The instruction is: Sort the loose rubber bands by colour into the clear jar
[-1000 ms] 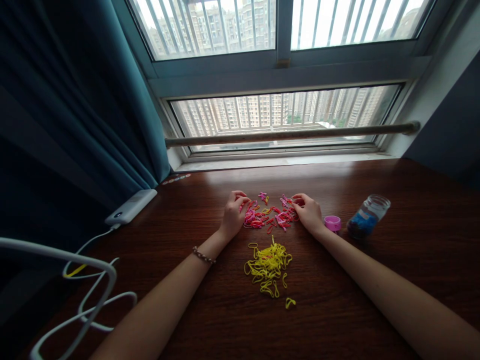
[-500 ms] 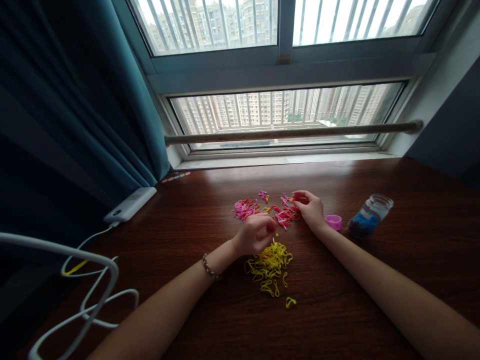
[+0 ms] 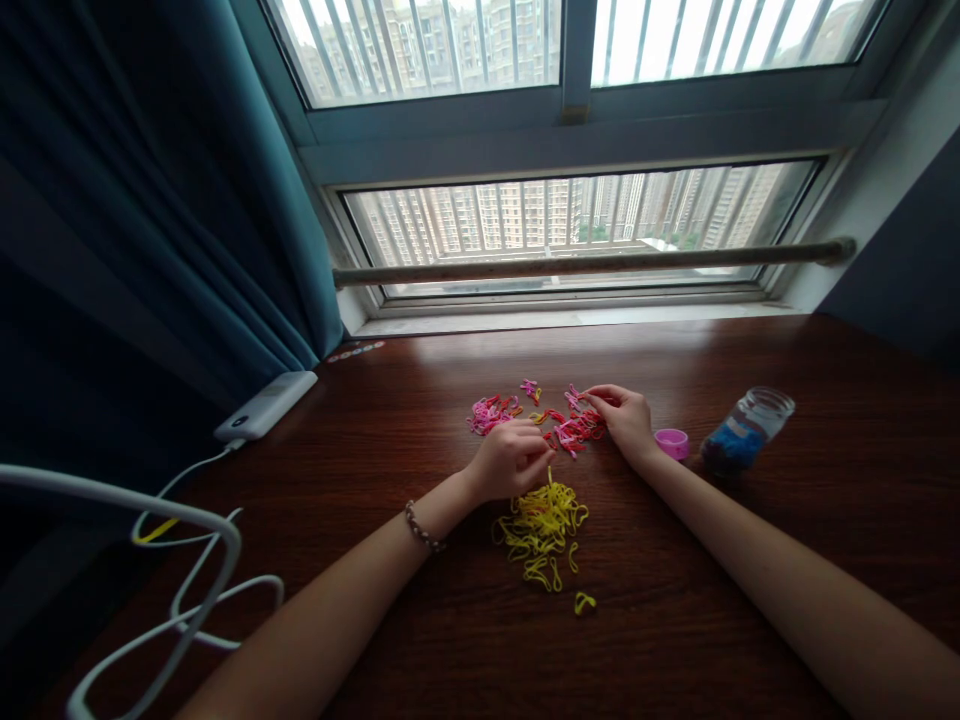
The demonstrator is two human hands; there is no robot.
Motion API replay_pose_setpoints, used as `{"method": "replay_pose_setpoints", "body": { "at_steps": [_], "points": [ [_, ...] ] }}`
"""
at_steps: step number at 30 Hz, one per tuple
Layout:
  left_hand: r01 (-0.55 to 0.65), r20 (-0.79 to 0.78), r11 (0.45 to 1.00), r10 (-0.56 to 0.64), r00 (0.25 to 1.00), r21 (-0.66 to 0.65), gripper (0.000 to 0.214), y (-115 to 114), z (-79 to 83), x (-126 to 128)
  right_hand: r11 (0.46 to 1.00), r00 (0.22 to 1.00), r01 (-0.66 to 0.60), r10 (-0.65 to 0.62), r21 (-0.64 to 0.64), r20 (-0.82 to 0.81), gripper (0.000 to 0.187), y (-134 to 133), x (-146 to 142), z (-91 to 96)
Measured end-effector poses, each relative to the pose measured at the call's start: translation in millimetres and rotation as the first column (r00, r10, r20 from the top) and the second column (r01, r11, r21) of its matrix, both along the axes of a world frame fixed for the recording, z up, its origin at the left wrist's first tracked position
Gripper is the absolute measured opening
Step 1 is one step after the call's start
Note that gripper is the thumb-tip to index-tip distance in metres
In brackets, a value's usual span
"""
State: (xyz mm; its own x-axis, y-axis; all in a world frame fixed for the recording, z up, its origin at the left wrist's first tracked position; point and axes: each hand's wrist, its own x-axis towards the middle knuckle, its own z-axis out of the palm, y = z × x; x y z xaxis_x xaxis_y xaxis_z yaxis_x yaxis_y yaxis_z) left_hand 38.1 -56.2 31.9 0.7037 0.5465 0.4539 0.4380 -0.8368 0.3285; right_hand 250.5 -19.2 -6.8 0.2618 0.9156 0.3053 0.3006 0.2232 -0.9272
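My left hand [image 3: 512, 459] is closed in a pinch over the top of a heap of yellow rubber bands [image 3: 546, 530]. A yellow strand reaches up close to its fingertips, and whatever it holds is too small to make out. My right hand [image 3: 624, 418] has thumb and fingers pinched together at a pink rubber band [image 3: 574, 397]. That band lies at the upper edge of a pile of red and pink rubber bands [image 3: 576, 432]. Left of it lies a mostly pink pile [image 3: 491, 414], partly behind my left hand. A few pink and yellow bands [image 3: 531, 390] lie above.
Beyond my right wrist are a pink lid [image 3: 671, 444] and a tilted clear jar [image 3: 748, 428] with blue and dark contents. A white power bank [image 3: 266, 405] with a white cable [image 3: 202, 520] lies at left by the blue curtain [image 3: 292, 250]. A window rail [image 3: 600, 264] crosses behind the wooden table [image 3: 675, 620].
My left hand has tipped downward, its fingertips now lower over the yellow heap. My right hand's fingers have straightened slightly at the pink band. The whole view has shifted a little.
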Motion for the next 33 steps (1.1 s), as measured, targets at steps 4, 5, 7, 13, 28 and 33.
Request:
{"method": "replay_pose_setpoints", "body": {
  "at_steps": [4,5,7,13,28,33],
  "points": [
    [-0.293,0.153,0.955,0.281,0.947,0.057,0.015,20.6,-8.5,-11.0,1.0,1.0,-0.014,0.014,0.021,0.004,0.021,-2.0,-1.1,2.0],
    [-0.344,0.177,0.938,0.331,0.927,0.045,0.013,25.1,-11.1,-13.4,1.0,1.0,-0.018,0.018,0.025,0.002,0.021,-2.3,-1.2,2.2],
    [-0.408,0.193,0.913,0.399,0.897,0.009,0.013,31.6,-15.8,-16.8,0.999,1.0,-0.027,0.027,0.027,0.006,0.019,-2.4,-1.1,2.3],
    [-0.338,0.012,0.941,0.338,0.941,-0.007,0.022,32.5,-22.2,-15.4,1.0,0.997,-0.021,0.023,-0.022,0.08,0.014,-2.7,-1.4,2.6],
    [-0.365,0.204,0.931,0.357,0.911,-0.002,0.008,34.7,-19.3,-14.9,0.999,0.991,0.006,0.0,0.047,-0.135,0.024,1.9,0.7,-2.1],
    [-0.315,0.3,0.946,0.323,0.897,-0.076,0.002,30.3,-16.2,-14.3,0.996,0.996,-0.027,0.034,0.085,-0.079,0.021,-5.7,-5.3,7.6]
  ]
}}
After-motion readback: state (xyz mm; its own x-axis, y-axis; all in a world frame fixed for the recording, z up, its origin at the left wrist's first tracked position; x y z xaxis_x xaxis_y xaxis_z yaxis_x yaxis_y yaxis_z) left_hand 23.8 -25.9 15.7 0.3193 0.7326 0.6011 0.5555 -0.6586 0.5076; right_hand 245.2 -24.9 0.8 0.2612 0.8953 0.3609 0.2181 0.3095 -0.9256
